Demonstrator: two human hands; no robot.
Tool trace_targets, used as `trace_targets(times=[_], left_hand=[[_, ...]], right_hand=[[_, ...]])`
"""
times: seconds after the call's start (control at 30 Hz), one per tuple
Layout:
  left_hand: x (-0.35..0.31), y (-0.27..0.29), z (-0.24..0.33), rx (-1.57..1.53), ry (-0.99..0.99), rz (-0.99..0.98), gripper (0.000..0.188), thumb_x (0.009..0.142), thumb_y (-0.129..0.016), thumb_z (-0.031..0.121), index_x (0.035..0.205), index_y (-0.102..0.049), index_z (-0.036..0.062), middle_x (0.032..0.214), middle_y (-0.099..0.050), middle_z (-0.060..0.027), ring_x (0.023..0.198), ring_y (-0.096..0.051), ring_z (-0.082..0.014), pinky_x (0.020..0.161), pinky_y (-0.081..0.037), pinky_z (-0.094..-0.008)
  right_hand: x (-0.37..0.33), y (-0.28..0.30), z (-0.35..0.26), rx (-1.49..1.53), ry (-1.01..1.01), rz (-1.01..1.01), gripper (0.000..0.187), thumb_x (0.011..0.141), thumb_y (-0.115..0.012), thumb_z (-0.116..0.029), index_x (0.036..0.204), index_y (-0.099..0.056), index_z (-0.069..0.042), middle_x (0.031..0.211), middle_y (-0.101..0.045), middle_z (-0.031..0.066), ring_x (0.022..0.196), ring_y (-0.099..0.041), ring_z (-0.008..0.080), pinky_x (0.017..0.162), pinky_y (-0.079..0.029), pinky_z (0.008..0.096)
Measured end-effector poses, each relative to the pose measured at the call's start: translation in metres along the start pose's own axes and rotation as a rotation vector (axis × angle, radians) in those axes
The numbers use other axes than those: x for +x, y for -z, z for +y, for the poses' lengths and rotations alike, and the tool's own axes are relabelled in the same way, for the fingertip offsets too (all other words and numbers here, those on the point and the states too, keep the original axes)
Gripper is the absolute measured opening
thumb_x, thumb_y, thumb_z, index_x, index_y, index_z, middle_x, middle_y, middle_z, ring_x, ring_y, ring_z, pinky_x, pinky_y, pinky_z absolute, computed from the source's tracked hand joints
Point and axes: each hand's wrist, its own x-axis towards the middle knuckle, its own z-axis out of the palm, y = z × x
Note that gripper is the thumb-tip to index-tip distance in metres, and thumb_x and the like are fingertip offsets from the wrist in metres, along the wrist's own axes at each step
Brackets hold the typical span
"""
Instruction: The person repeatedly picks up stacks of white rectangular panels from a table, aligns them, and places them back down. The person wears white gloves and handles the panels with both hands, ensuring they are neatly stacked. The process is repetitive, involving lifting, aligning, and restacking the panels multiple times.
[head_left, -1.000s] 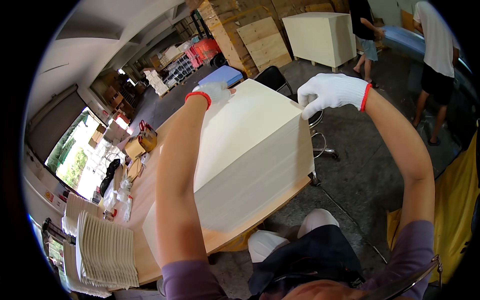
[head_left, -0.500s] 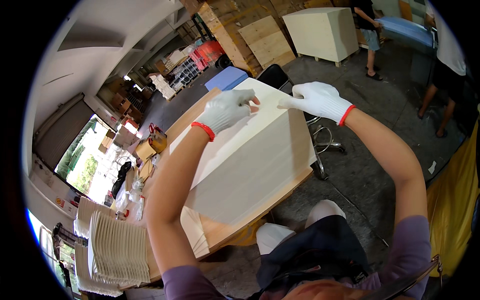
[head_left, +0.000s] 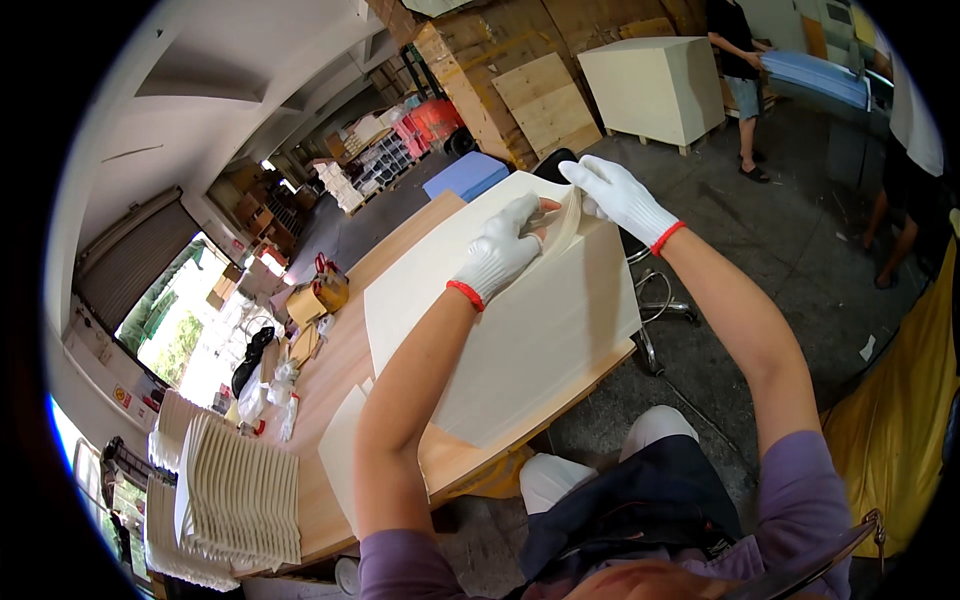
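A tall stack of cream-white paper sheets [head_left: 520, 340] stands on the wooden table in front of me. My right hand [head_left: 622, 198], in a white knit glove with a red cuff, pinches the far right corner of the top sheets. That corner is bent up, its layered edges [head_left: 568, 225] fanned apart. Resting on the top sheet beside the bend is my left hand [head_left: 503, 248], gloved alike with bare fingertips showing. Its thumb and fingers are apart and point toward the raised sheets.
Wavy piles of cream sheets [head_left: 240, 490] stand at the table's [head_left: 335, 355] left end, with loose sheets [head_left: 345, 450] nearer me. A yellow tape dispenser [head_left: 325, 290] sits at the far edge. Behind the stack are a black chair, a blue pile [head_left: 466, 177] and two people carrying blue sheets [head_left: 815, 78].
The right hand has bent up the corner of the top sheets, which lay flat before. My left hand has moved right and down onto the top sheet.
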Motion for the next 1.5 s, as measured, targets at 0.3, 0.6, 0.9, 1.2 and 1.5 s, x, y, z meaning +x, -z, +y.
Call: trace_targets(times=[0.3, 0.6, 0.9, 1.2, 1.5], left_hand=[[-0.001, 0.008, 0.023, -0.144, 0.170, -0.020, 0.038, 0.091, -0.066, 0.014, 0.126, -0.056, 0.0043, 0.111, -0.067, -0.0091, 0.095, -0.062, -0.0139, 0.080, -0.051, -0.0308], [0.007, 0.003, -0.001, -0.204, 0.062, -0.041, 0.052, 0.084, -0.077, 0.014, 0.128, -0.053, 0.0037, 0.119, -0.065, -0.0141, 0.099, -0.063, -0.0181, 0.076, -0.054, -0.0324], [-0.001, 0.001, 0.011, -0.193, 0.018, 0.070, 0.044, 0.093, -0.063, 0.012, 0.135, -0.050, 0.0054, 0.119, -0.062, -0.0104, 0.108, -0.058, -0.0170, 0.091, -0.047, -0.0317], [0.006, -0.001, -0.005, -0.035, 0.098, -0.019, 0.036, 0.088, -0.072, 0.021, 0.121, -0.061, 0.0107, 0.083, -0.064, -0.0052, 0.074, -0.058, -0.0145, 0.071, -0.050, -0.0319], [0.001, 0.003, 0.014, -0.001, 0.143, -0.033, 0.034, 0.091, -0.069, 0.023, 0.120, -0.061, 0.0101, 0.090, -0.068, -0.0072, 0.077, -0.061, -0.0146, 0.073, -0.051, -0.0319]], right_hand=[[-0.010, -0.014, 0.011, -0.010, 0.096, 0.251, 0.049, 0.101, -0.041, -0.047, 0.089, -0.056, -0.002, 0.078, -0.058, 0.0176, 0.076, -0.058, 0.0341, 0.073, -0.044, 0.0402], [-0.011, -0.016, 0.014, 0.032, 0.138, 0.288, 0.045, 0.102, -0.045, -0.042, 0.088, -0.051, 0.000, 0.075, -0.050, 0.0152, 0.070, -0.048, 0.0298, 0.070, -0.042, 0.0379], [-0.011, -0.015, 0.013, -0.010, 0.106, 0.256, 0.049, 0.101, -0.044, -0.048, 0.087, -0.051, -0.002, 0.073, -0.048, 0.0137, 0.071, -0.049, 0.0279, 0.070, -0.042, 0.0383], [-0.009, -0.018, 0.017, -0.052, 0.119, 0.254, 0.052, 0.101, -0.040, -0.053, 0.092, -0.055, -0.004, 0.078, -0.056, 0.0179, 0.079, -0.057, 0.0380, 0.073, -0.044, 0.0434], [-0.011, -0.017, 0.016, -0.044, 0.090, 0.254, 0.051, 0.100, -0.041, -0.053, 0.091, -0.055, -0.005, 0.078, -0.056, 0.0176, 0.079, -0.057, 0.0383, 0.073, -0.044, 0.0429]])
